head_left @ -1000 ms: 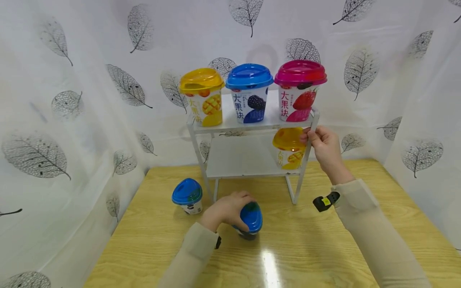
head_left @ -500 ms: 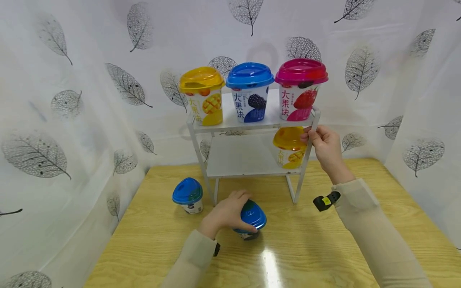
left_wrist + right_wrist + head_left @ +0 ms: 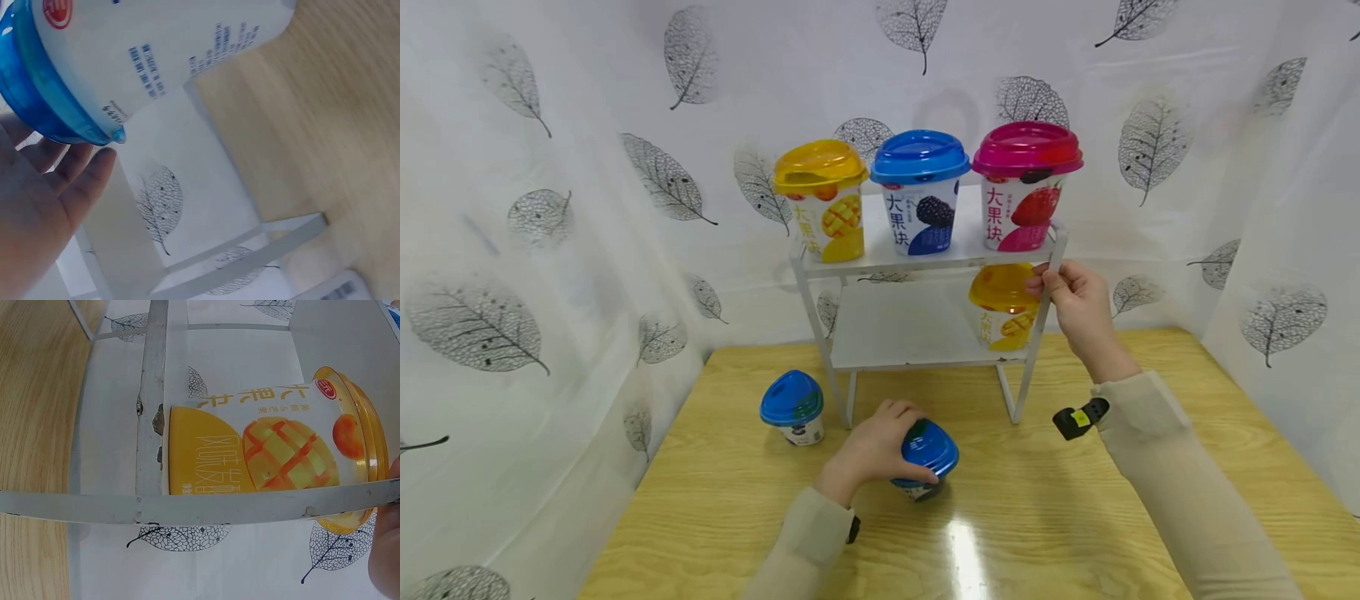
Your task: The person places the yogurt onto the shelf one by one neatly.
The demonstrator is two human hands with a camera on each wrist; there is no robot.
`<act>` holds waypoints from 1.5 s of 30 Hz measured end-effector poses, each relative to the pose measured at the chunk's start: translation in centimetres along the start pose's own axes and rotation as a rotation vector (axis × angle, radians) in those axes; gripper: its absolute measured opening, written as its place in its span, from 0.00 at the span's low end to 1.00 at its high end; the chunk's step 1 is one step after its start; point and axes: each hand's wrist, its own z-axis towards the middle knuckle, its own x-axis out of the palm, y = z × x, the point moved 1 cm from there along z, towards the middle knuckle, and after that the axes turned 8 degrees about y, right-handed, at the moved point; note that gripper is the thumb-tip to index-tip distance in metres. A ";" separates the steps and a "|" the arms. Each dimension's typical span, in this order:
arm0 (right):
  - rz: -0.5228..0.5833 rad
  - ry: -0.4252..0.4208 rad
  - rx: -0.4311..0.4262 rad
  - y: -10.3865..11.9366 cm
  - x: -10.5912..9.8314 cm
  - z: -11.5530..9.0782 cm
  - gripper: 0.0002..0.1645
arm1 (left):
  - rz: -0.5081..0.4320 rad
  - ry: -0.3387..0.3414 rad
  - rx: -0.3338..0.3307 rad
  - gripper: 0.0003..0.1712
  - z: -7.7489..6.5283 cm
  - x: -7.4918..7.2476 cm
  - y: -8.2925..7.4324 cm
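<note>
My left hand grips a blue-lidded yogurt cup by its lid, low over the wooden table in front of a white two-tier rack. In the left wrist view the fingers bend under the rim of the blue lid. My right hand pinches the rack's right front post near the top shelf. Just behind that post, on the lower shelf, stands a yellow-lidded mango yogurt cup; the right wrist view shows its mango print close up.
On the top shelf stand yellow-lidded, blue-lidded and pink-lidded yogurt cups. Another blue-lidded cup sits on the table, left of the rack. A leaf-print sheet hangs behind and beside the table.
The blue-lidded cup in my left hand has tipped nearer to level and shifted slightly right, its lid showing more. My right hand stays on the rack post.
</note>
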 end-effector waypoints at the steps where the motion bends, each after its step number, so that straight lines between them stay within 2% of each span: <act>1: 0.006 0.000 0.002 0.0 0.0 0.0 0.18 | -0.037 -0.006 -0.016 0.52 -0.1 0.1 0.1; 5: 0.034 0.003 0.005 0.0 0.0 -0.1 0.17 | -0.243 -0.034 -0.072 0.55 -0.8 0.8 1.1; 9: 0.051 -0.001 0.010 0.0 -0.1 -0.1 0.15 | -0.417 -0.038 -0.051 0.58 -1.6 1.7 2.3; 14: 0.034 0.000 0.001 0.1 -0.1 0.0 0.16 | -0.599 0.038 -0.033 0.60 -2.5 2.7 3.2; 19: 0.009 -0.003 0.000 0.0 -0.1 0.0 0.17 | -0.725 0.112 -0.037 0.59 -2.4 4.0 3.9; 22: 0.020 -0.005 0.009 0.0 -0.1 -0.1 0.18 | -0.763 0.133 -0.025 0.57 -2.2 4.6 4.2; 27: 0.036 0.004 0.002 0.0 0.0 -0.2 0.18 | -0.768 0.136 -0.021 0.58 -2.0 5.4 4.2; 35: 0.061 0.006 -0.017 0.1 0.0 -0.1 0.17 | -0.814 0.114 0.072 0.56 -1.0 5.8 3.8; 45: 0.053 0.003 -0.016 0.0 -0.1 -0.1 0.17 | -0.810 0.067 0.065 0.54 -0.6 6.0 3.5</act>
